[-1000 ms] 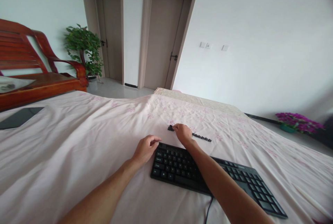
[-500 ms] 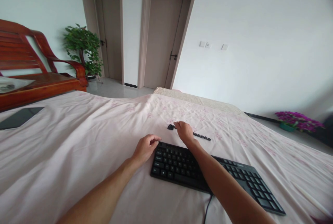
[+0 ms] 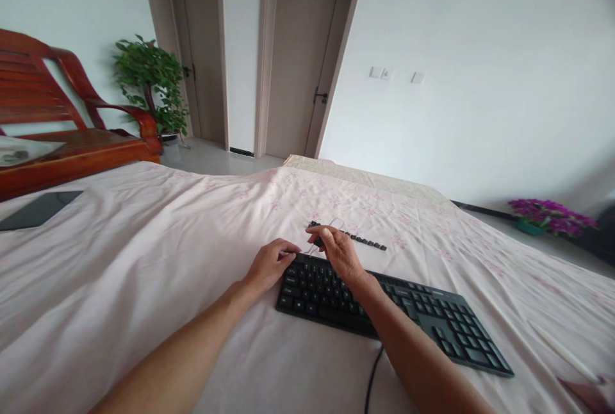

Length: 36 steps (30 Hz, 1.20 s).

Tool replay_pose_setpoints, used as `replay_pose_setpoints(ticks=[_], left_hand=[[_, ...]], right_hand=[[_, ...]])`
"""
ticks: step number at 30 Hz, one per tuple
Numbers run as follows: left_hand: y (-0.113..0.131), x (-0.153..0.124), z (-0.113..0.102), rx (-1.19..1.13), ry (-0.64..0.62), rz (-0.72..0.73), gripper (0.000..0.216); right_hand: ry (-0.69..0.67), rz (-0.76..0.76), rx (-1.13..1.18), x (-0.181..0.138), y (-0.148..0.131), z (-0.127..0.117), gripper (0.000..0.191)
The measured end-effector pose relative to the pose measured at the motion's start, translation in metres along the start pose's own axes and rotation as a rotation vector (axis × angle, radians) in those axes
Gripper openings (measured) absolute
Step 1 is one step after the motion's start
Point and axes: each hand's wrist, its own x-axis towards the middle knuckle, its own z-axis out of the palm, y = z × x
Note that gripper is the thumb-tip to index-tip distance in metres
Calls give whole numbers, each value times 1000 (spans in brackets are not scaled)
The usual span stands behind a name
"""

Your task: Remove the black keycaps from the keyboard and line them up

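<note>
A black keyboard point(image 3: 331, 311) lies on the pink floral sheet, some keys along its top row gone or hidden. My left hand point(image 3: 271, 263) is closed at its upper left corner, thumb and fingers on the edge. Over the top edge, my right hand point(image 3: 339, 254) grips what looks like a wire keycap puller point(image 3: 318, 243); thin wire loops stick out on both sides of its dark middle. Whether a keycap sits in the wire is too small to tell. Just beyond, several loose black keycaps point(image 3: 365, 241) form a row, its left part partly hidden by my right hand.
The keyboard's cable point(image 3: 372, 375) runs toward me. A dark flat panel point(image 3: 41, 210) lies at the left of the sheet point(image 3: 192, 228). Farther off stand a wooden bench point(image 3: 72, 141), a green plant point(image 3: 151, 84) and purple flowers point(image 3: 552, 214). A pale stick point(image 3: 564, 350) lies at the right.
My right hand has come back from the left end of the keycap row to the keyboard's top edge, and the wire tool now shows. My left hand stays at the corner.
</note>
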Motion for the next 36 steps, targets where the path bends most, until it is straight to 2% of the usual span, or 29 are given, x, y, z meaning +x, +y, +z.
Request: replay_pose_setpoints(ticks=[3, 7, 15, 19, 30, 36], left_hand=[[2, 0, 0, 46, -47, 71, 22], [2, 0, 0, 95, -74, 137, 22], [4, 0, 2, 137, -130, 141, 26], [5, -1, 3, 140, -141, 134, 26], [8, 0, 14, 159, -97, 117, 11], [9, 1, 17, 152, -102, 103, 12]], right_hand=[[-37, -4, 50, -8, 0, 4, 47], [-91, -44, -38, -12, -2, 4, 44], [-185, -127, -238, -16, -2, 11, 44], [-208, -129, -255, -17, 1, 14, 44], [-7, -153, -161, -28, 8, 19, 51], [119, -132, -118, -34, 10, 17, 52]])
